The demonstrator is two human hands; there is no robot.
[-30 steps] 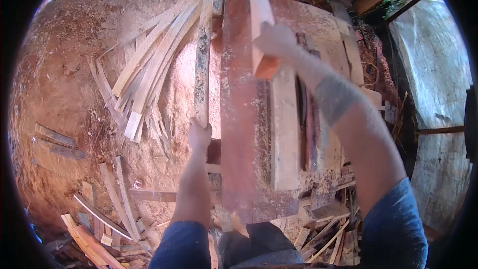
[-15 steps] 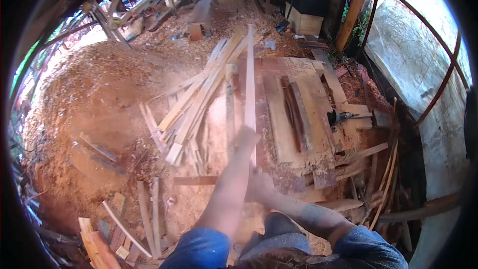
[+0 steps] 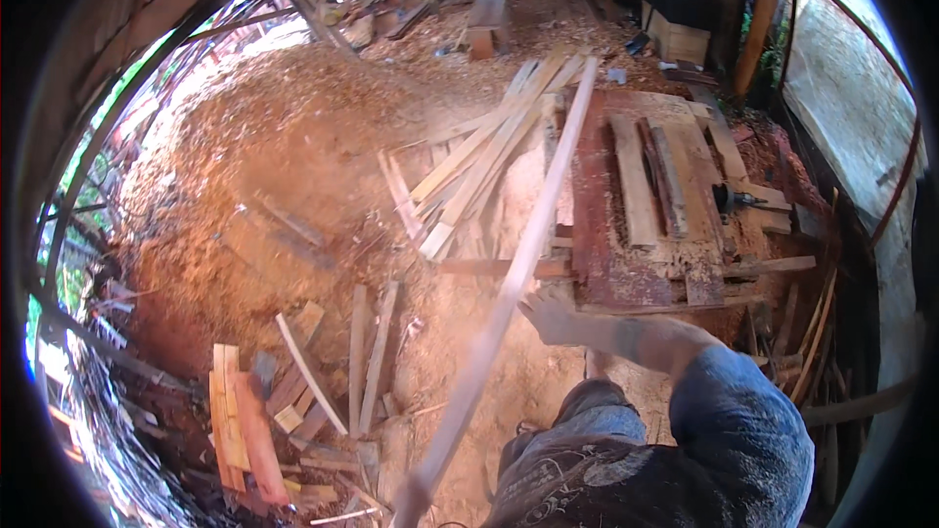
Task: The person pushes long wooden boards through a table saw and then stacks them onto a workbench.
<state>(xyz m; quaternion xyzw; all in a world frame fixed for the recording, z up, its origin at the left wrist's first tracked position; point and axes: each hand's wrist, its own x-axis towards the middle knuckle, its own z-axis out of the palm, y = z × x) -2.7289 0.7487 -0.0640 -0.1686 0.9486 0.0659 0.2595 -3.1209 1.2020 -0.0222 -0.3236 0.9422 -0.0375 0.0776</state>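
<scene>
A long, pale, square-edged wooden strip (image 3: 518, 279) slants across the view, from near the far plank pile down to the lower edge. Close to its middle is my right hand (image 3: 553, 321), fingers spread and pointing at the strip; whether the fingertips touch it I cannot tell. At the strip's near end, a blurred brownish shape at the lower edge looks like my left hand (image 3: 413, 501); its fingers are smeared and the left forearm is out of view. Under the strip's far part lies a low stack of reddish and pale boards (image 3: 597, 215).
Long sawn strips (image 3: 489, 161) lie in a loose pile beyond. A big sawdust mound (image 3: 245, 156) rises on the left. Offcuts (image 3: 259, 430) litter the ground at the near left. A dark power tool (image 3: 734, 198) rests on boards at right, near a pale sheet wall (image 3: 851, 68).
The strip has swung from nearly upright to a slant, its near end down to the left. My right hand has opened off it; my left hand has left the strip's middle. The view has turned left.
</scene>
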